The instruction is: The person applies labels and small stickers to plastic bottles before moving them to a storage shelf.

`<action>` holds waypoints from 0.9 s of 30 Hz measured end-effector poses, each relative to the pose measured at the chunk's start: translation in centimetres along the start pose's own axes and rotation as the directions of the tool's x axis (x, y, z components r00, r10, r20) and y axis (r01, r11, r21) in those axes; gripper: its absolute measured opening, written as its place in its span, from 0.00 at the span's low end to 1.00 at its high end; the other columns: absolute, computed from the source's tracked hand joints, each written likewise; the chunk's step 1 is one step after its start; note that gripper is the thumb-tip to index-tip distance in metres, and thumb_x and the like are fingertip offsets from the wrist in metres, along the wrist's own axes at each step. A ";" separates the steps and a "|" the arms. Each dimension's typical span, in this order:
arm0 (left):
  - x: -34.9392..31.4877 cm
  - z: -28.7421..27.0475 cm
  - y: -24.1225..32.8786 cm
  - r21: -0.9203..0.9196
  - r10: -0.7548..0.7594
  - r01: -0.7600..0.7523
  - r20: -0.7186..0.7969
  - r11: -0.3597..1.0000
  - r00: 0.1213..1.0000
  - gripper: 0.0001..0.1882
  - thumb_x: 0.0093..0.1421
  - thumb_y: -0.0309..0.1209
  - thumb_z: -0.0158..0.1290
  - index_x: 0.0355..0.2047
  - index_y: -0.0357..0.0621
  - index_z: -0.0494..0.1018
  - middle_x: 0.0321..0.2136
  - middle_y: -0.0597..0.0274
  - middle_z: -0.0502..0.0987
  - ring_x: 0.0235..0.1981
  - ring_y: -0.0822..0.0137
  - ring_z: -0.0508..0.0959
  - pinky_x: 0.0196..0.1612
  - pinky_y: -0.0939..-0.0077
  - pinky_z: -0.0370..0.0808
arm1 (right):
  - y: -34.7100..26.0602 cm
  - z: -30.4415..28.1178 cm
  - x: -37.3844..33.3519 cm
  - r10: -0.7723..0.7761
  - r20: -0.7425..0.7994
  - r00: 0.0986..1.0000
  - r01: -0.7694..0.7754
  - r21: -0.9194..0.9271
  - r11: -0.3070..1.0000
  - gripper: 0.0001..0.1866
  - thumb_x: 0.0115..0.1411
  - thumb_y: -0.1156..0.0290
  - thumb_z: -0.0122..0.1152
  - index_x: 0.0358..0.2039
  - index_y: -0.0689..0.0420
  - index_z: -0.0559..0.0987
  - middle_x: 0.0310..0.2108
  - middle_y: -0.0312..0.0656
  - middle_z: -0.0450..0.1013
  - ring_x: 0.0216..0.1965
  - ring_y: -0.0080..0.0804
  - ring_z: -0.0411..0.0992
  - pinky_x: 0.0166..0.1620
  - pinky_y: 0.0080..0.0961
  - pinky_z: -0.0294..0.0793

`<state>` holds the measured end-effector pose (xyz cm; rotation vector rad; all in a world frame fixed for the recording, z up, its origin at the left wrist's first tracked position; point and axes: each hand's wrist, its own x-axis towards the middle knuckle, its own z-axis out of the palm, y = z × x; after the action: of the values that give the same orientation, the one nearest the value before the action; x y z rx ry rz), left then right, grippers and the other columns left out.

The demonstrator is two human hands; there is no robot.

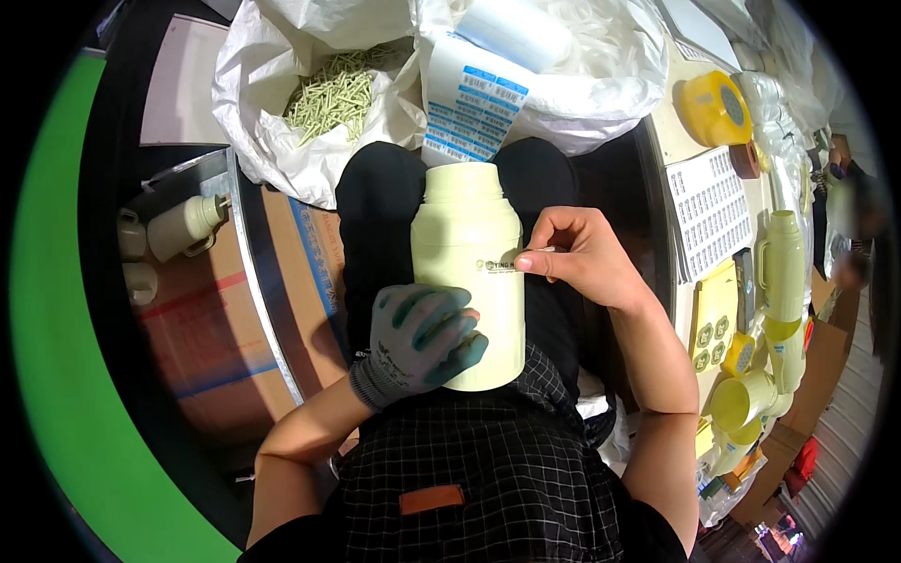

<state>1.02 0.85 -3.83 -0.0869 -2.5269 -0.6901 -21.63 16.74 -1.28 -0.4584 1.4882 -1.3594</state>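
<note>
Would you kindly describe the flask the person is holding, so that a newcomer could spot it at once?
Look at the person's lap, over the black trousers. The pale yellow flask lies there, its base gripped by the gloved left hand and its side touched by the bare right hand. Unlike the flasks on the bench, it is held.

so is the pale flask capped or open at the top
Capped. The pale yellow flask lies along the lap with a matching lid on its far end; the gloved left hand grips its base, and the bare right hand touches its side.
</note>
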 end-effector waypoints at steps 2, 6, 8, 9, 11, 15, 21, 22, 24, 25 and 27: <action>-0.7 0.8 -0.3 0.027 0.102 -0.101 -0.050 0.995 0.993 0.20 0.48 0.35 0.67 0.43 0.58 0.76 0.45 0.66 0.79 0.44 0.61 0.79 0.44 0.58 0.73 | -0.3 0.3 0.1 -0.003 0.006 1.000 0.003 -0.049 0.999 0.14 0.58 0.71 0.80 0.24 0.58 0.79 0.23 0.28 0.74 0.24 0.10 0.66 0.27 0.13 0.62; -1.3 1.1 -0.7 0.007 0.090 -0.089 -0.033 0.996 0.995 0.21 0.47 0.34 0.66 0.43 0.60 0.75 0.44 0.68 0.79 0.44 0.61 0.81 0.44 0.57 0.73 | -0.8 0.7 0.5 0.039 0.011 0.999 -0.037 -0.123 0.992 0.14 0.58 0.72 0.80 0.24 0.58 0.79 0.23 0.28 0.74 0.25 0.10 0.66 0.28 0.14 0.62; -1.2 1.1 -0.9 -0.010 0.102 -0.102 -0.036 0.995 0.994 0.21 0.47 0.34 0.66 0.43 0.60 0.75 0.44 0.69 0.78 0.44 0.61 0.82 0.44 0.57 0.73 | -1.1 0.9 0.7 0.061 0.008 0.998 -0.060 -0.136 0.989 0.14 0.58 0.72 0.80 0.24 0.58 0.79 0.23 0.28 0.74 0.25 0.11 0.67 0.28 0.14 0.64; -1.3 1.2 -0.9 -0.007 0.104 -0.104 -0.043 0.995 0.994 0.21 0.47 0.34 0.65 0.43 0.60 0.75 0.43 0.69 0.78 0.44 0.60 0.82 0.44 0.57 0.73 | -1.2 1.0 0.8 0.072 0.007 0.997 -0.071 -0.141 0.987 0.14 0.58 0.72 0.80 0.24 0.58 0.79 0.23 0.28 0.74 0.25 0.11 0.67 0.28 0.15 0.65; -1.2 1.3 -0.9 0.000 0.105 -0.105 -0.057 0.994 0.993 0.21 0.48 0.33 0.65 0.43 0.60 0.74 0.42 0.68 0.78 0.44 0.60 0.82 0.44 0.58 0.73 | -1.5 1.1 0.8 0.062 -0.003 0.998 -0.062 -0.177 0.982 0.14 0.58 0.72 0.80 0.24 0.59 0.79 0.23 0.28 0.75 0.26 0.12 0.68 0.30 0.15 0.66; -0.7 1.3 -1.1 -0.016 0.115 -0.117 -0.088 0.993 0.989 0.19 0.49 0.34 0.65 0.43 0.56 0.76 0.47 0.63 0.80 0.43 0.62 0.80 0.42 0.61 0.73 | -1.4 1.0 0.8 0.076 -0.035 0.996 -0.082 -0.216 0.973 0.15 0.56 0.71 0.81 0.23 0.60 0.79 0.23 0.28 0.75 0.27 0.13 0.69 0.31 0.17 0.69; 0.1 0.7 -0.8 0.021 0.035 -0.036 0.020 0.999 0.999 0.20 0.50 0.37 0.65 0.44 0.49 0.78 0.57 0.60 0.80 0.39 0.67 0.77 0.40 0.65 0.73 | -0.7 0.0 0.5 -0.142 -0.160 0.977 0.002 -0.656 0.754 0.20 0.51 0.59 0.83 0.22 0.59 0.80 0.18 0.38 0.73 0.22 0.22 0.70 0.30 0.23 0.70; -0.1 0.6 -1.0 0.026 0.050 -0.051 0.021 0.998 0.999 0.20 0.51 0.37 0.65 0.45 0.48 0.78 0.56 0.60 0.80 0.39 0.67 0.77 0.40 0.65 0.73 | -0.5 -0.5 0.4 -0.131 -0.216 0.967 -0.048 -0.666 0.744 0.21 0.50 0.58 0.83 0.22 0.59 0.79 0.19 0.40 0.74 0.21 0.26 0.71 0.30 0.26 0.70; -0.2 0.6 -1.1 0.039 0.062 -0.063 0.027 0.997 0.998 0.20 0.51 0.36 0.64 0.45 0.48 0.78 0.56 0.60 0.80 0.38 0.66 0.77 0.40 0.65 0.73 | -0.9 -0.9 0.2 -0.061 -0.306 0.950 -0.169 -0.669 0.723 0.25 0.47 0.53 0.84 0.22 0.60 0.78 0.21 0.42 0.75 0.22 0.38 0.74 0.30 0.32 0.72; -0.3 0.5 -1.1 0.045 0.059 -0.061 0.036 0.997 0.998 0.20 0.51 0.36 0.64 0.45 0.48 0.78 0.56 0.59 0.81 0.38 0.66 0.77 0.40 0.65 0.73 | -1.0 -0.2 0.0 -0.162 -0.269 0.949 -0.083 -0.713 0.696 0.26 0.47 0.52 0.84 0.23 0.60 0.77 0.22 0.43 0.75 0.23 0.40 0.74 0.30 0.33 0.72; -0.1 0.1 -1.0 0.027 0.049 -0.051 0.057 0.998 0.997 0.19 0.51 0.34 0.64 0.44 0.47 0.77 0.54 0.57 0.81 0.41 0.62 0.78 0.42 0.63 0.72 | -1.2 2.6 0.0 -0.351 -0.198 0.915 0.070 -0.780 0.622 0.28 0.45 0.50 0.84 0.24 0.60 0.77 0.23 0.44 0.74 0.24 0.44 0.74 0.30 0.36 0.72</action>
<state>0.91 0.03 -4.41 -0.1615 -2.5785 -0.6397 -19.88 15.10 0.18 -1.0085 2.3642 -0.9325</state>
